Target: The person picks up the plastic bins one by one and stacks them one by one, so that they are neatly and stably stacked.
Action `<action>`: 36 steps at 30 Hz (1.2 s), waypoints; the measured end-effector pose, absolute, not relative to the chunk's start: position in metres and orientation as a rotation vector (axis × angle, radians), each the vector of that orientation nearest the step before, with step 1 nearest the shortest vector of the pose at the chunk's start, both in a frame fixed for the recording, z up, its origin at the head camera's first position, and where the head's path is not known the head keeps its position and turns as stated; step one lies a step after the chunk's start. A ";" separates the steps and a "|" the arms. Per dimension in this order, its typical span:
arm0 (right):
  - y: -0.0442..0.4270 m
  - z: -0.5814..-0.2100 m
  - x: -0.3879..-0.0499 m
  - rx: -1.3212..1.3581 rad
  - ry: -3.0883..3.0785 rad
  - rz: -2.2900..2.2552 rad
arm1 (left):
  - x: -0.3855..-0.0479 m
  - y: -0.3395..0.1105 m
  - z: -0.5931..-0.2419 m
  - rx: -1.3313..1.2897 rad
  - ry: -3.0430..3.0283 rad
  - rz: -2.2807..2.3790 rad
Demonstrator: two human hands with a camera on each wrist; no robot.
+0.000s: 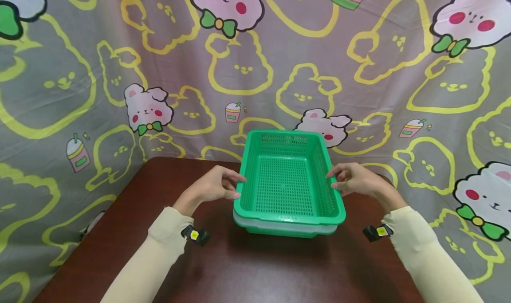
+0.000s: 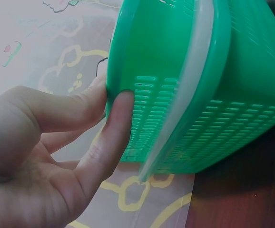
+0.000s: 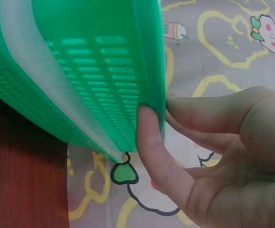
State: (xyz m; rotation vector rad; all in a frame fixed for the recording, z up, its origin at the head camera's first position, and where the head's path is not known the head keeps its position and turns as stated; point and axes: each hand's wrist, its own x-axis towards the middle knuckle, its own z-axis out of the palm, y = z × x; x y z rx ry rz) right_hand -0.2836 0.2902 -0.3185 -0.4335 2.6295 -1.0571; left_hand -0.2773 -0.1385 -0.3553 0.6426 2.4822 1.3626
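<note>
A green plastic basket (image 1: 283, 183) with slotted floor and walls is topmost in a stack. My left hand (image 1: 211, 183) pinches its left rim between thumb and fingers, and my right hand (image 1: 355, 179) pinches the right rim the same way. Beneath it shows the whitish rim (image 2: 201, 47) of a second piece, and under that another green basket (image 2: 251, 90). In both wrist views a band of the upper basket's slotted wall stands between its rim and the whitish rim. Inside, the top basket holds nothing.
The stack is over a dark reddish-brown table (image 1: 271, 267), towards its far edge. Behind and on both sides hangs a grey curtain (image 1: 255, 103) printed with cartoon animals. Each wrist wears a black strap device (image 1: 195, 235).
</note>
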 end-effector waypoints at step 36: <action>0.285 -0.340 -0.286 -0.440 2.596 -1.059 | -0.279 -0.139 -0.368 0.623 2.461 1.351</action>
